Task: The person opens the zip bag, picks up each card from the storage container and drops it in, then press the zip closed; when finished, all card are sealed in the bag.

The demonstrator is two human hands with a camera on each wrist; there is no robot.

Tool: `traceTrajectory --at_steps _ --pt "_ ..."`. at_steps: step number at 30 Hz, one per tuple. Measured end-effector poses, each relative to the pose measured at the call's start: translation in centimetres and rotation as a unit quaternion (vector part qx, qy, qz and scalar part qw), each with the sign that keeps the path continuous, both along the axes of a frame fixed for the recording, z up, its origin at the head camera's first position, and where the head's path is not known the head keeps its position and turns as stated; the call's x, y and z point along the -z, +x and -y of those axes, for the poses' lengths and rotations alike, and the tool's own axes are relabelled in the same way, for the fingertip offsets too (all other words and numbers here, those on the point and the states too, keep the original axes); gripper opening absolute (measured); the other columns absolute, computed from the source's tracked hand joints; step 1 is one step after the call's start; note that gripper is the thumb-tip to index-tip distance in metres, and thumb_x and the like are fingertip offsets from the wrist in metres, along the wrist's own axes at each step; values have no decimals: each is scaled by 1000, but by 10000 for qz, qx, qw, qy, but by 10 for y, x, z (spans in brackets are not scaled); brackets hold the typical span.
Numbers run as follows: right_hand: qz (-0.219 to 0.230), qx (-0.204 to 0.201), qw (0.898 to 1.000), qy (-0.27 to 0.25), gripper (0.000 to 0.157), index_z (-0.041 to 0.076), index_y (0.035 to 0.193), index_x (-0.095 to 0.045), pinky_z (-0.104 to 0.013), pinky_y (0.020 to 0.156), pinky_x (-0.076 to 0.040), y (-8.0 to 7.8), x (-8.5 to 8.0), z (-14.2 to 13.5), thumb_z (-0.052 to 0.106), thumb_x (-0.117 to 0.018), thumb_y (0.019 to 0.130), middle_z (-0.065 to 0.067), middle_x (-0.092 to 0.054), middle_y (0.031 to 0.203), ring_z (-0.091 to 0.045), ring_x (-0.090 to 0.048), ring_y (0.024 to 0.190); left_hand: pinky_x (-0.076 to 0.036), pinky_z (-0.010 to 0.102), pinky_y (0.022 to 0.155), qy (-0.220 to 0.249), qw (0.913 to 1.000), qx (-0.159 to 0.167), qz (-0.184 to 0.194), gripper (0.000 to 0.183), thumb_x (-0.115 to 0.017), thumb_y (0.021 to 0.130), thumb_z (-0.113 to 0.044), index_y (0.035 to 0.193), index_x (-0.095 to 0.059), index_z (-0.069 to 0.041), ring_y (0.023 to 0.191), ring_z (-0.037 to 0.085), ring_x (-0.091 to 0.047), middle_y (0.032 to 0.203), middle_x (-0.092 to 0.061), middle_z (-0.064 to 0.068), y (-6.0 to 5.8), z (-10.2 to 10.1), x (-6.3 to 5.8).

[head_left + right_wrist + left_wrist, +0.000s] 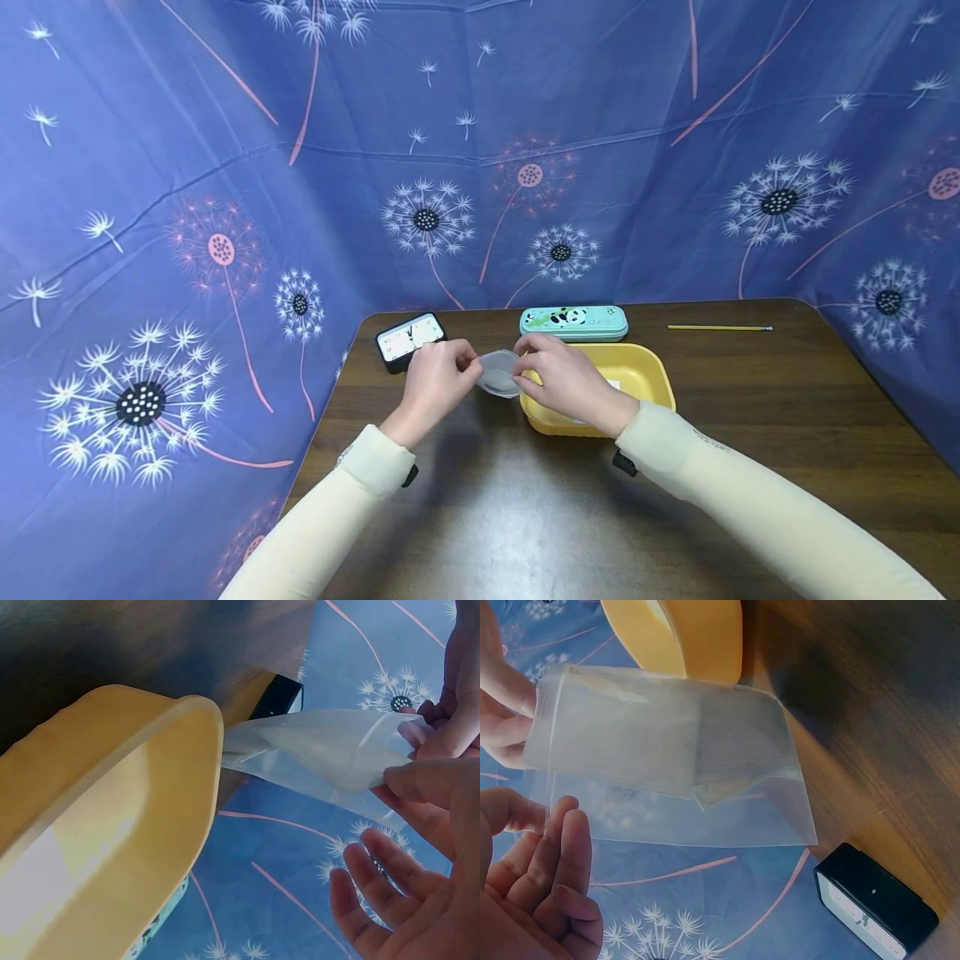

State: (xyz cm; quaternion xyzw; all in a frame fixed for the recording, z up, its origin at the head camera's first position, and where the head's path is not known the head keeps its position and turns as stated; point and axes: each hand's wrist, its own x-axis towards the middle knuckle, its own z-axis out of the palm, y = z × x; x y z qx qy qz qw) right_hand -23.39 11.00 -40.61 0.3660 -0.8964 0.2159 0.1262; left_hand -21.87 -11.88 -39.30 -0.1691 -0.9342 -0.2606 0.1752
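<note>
A clear zip bag [498,377] hangs above the table between both hands, its zip strip at the top. In the left wrist view, a pale, translucent flat sheet [622,731] shows within the bag's outline. My left hand [438,379] pinches one top corner between thumb and fingertips. On the opposite top corner, my right hand [567,377] pinches with thumb and index finger, its other fingers spread apart in the right wrist view. Just below and right of the bag stands a yellow plastic basin [647,371], partly hidden by the right hand and wrist.
White paper [45,877] lies in the basin. Behind it sits a mint pencil case [600,323] with a panda picture. A black-cased clock [411,337] stands beyond the left hand. A yellow pencil [716,327] lies at the back right, near the patterned blue cloth [637,208].
</note>
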Motion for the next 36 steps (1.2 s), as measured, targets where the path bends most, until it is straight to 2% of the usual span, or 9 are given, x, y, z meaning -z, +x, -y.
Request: traceTrajectory --at_steps 10,16,21,28,36 --pt "-74 -173 9988 459 7 13 93 -85 -39 92 -54 -15 2 17 15 -78 92 -8 -69 116 -25 -63 104 -46 27 52 -71 9999 48 -101 13 -71 89 -11 79 -76 -16 53 2 -54 65 -65 -10 -2 -2 1" --pt "-98 -295 9980 543 6 14 93 -85 -40 87 -56 -22 6 25 11 -83 89 -10 -71 112 -27 -64 100 -46 26 51 -99 9998 53 -145 12 -71 88 -11 78 -75 -16 53 1 -54 65 -66 -10 -3 -2 3" --pt "-150 -293 9975 624 3 17 90 -85 -38 83 -56 -26 11 29 17 -86 87 -7 -71 108 -25 -64 96 -46 26 51 -98 9999 43 -121 12 -71 88 -11 78 -75 -16 52 0 -54 65 -66 -11 -4 -2 4" --pt "-210 -307 9978 544 5 15 91 -85 -38 79 -56 -27 11 28 19 -85 88 -7 -70 108 -25 -64 95 -46 26 50 -89 9999 45 -85 12 -70 89 -11 79 -75 -16 52 0 -53 65 -66 -11 -3 -2 4" --pt "-245 -326 9989 220 4 15 93 -83 -36 78 -57 -23 1 22 13 -83 89 -4 -69 110 -22 -64 96 -46 27 51 -66 9999 42 -90 12 -71 89 -11 79 -75 -16 52 1 -54 65 -65 -10 -3 -2 3"
